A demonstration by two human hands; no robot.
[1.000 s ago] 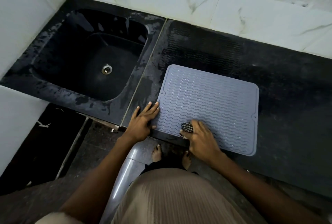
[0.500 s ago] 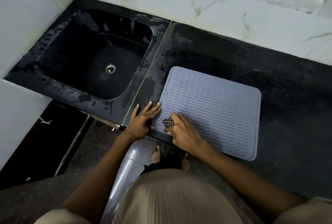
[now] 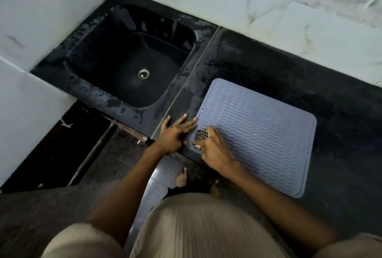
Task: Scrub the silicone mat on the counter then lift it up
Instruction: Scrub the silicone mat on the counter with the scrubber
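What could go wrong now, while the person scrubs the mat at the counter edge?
1. The silicone mat lies with its near side along the front edge of the counter, and the left hand rests mostly beside it, so a hard stroke may push it over the edge.
2. The right hand works the scrubber in the near left corner only; the rest may be left unscrubbed.
3. The counter looks wet near the sink, so the mat may slip.
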